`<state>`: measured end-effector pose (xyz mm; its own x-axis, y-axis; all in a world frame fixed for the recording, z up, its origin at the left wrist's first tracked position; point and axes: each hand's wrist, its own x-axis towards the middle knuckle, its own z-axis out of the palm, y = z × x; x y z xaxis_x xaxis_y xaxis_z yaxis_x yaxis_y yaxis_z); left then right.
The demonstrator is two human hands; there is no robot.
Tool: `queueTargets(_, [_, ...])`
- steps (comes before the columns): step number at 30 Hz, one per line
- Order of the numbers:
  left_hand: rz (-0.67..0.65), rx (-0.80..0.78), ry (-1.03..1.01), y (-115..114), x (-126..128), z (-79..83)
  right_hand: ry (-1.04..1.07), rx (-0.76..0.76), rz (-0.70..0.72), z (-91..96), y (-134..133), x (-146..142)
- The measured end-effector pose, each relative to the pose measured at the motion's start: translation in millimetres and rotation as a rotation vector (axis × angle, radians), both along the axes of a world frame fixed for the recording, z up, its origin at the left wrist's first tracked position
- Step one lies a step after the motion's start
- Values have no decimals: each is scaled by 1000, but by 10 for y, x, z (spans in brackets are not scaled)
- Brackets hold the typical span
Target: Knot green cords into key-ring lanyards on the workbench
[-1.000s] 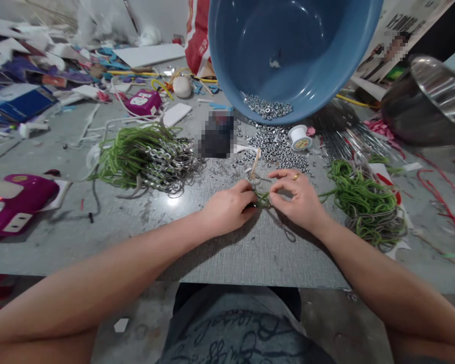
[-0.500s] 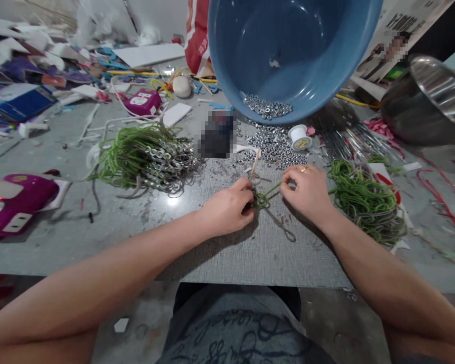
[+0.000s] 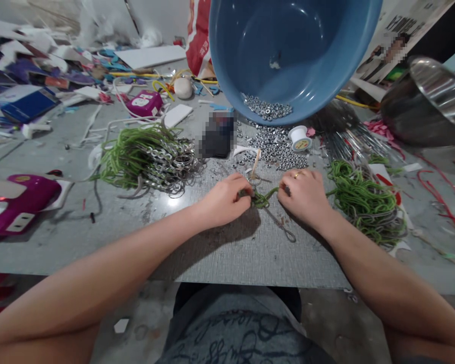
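A green cord (image 3: 264, 198), looped and knotted, lies low over the table between my two hands. My left hand (image 3: 227, 199) is closed on the cord's left part, thumb and fingers pinched together. On the other side, my right hand (image 3: 303, 194), with a ring on one finger, is curled shut around the cord's right end. A grey cord loop (image 3: 284, 232) trails from the knot toward me on the tabletop. Just beyond the knot stands a thin tan stick-like piece (image 3: 256, 163). My fingers hide the parts of the cord they grip.
Bundled green cords with metal chain ends (image 3: 147, 156) lie left; more green cords (image 3: 364, 202) lie right. Metal nuts (image 3: 276, 146) spread beyond my hands, near a white spool (image 3: 300, 138) and a tilted blue basin (image 3: 246, 86). A steel bowl (image 3: 405, 111) stands far right.
My left hand has shifted slightly left and away from me. My right hand has moved a little left and turned more palm-down, and the green cord between them sits lower.
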<state>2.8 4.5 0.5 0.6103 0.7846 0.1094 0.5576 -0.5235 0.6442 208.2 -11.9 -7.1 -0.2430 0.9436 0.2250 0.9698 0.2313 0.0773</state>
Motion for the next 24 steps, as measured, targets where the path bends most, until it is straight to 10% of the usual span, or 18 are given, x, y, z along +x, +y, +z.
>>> queueTargets(24, [-230,66,555,179,-275,149,-60,29,25,-1,-10,23])
